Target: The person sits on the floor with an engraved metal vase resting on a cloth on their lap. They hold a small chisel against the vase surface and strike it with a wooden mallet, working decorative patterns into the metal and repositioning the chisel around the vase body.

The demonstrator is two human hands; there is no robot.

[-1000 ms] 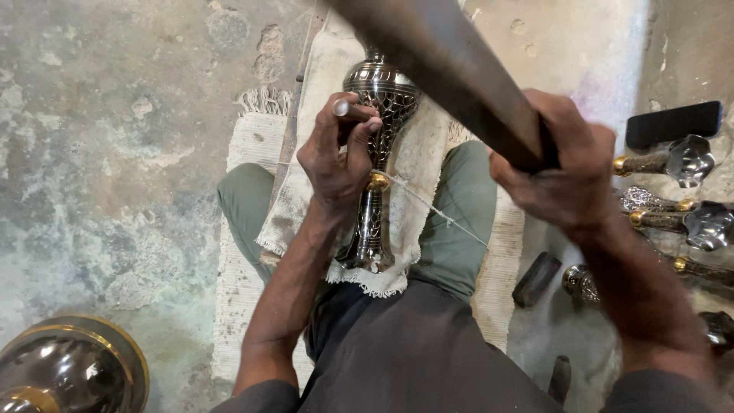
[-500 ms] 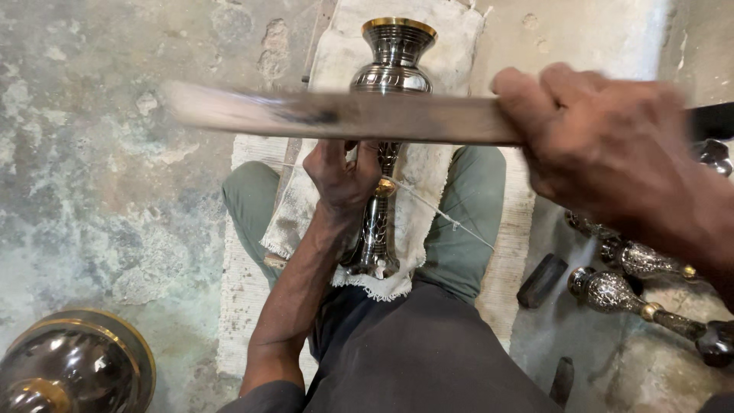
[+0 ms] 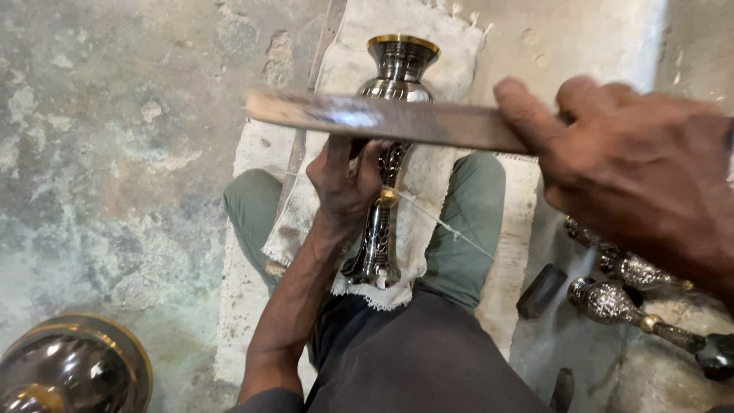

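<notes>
We steady dark engraved metal vase with brass rim (image 3: 386,153) at frame centre, lying on white cloth (image 3: 428,191) across lap — left hand (image 3: 348,180) clamped round its neck. Right hand (image 3: 634,168) grips long flat wooden stick (image 3: 382,118) above vase body. We judge striking step under way — next blow needs firm neck hold.

Floor-level metalcraft workshop: stained concrete floor (image 3: 115,153), frayed work cloth (image 3: 428,199), engraved metal vases (image 3: 627,294) lying about, brass-rimmed pot (image 3: 69,367).

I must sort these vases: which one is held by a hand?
The vase standing between the knees on the white cloth; the left hand holds it. The vases at right lie untouched on the floor.
</notes>
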